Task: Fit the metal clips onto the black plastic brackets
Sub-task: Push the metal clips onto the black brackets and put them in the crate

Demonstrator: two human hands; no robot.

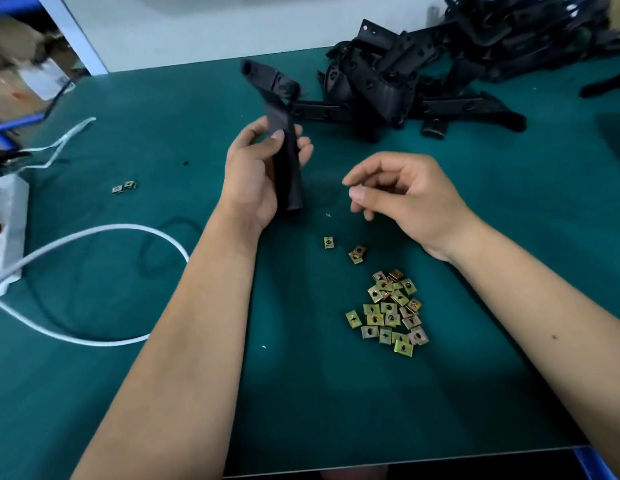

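My left hand (256, 168) grips a long black plastic bracket (284, 133) around its lower part, holding it upright above the green table, its upper end pointing up and left. My right hand (402, 195) hovers to the right of it with fingers loosely curled; no clip shows between them. A pile of gold metal clips (391, 313) lies on the mat in front of my right hand. Two single clips (357, 254) lie between the pile and my hands. Two more clips (124, 187) sit far to the left.
A heap of black brackets (423, 74) fills the back right of the green table (163, 133). A white cable (104, 233) loops at the left beside a white box (7, 220). Cardboard boxes and a blue frame stand beyond the left edge.
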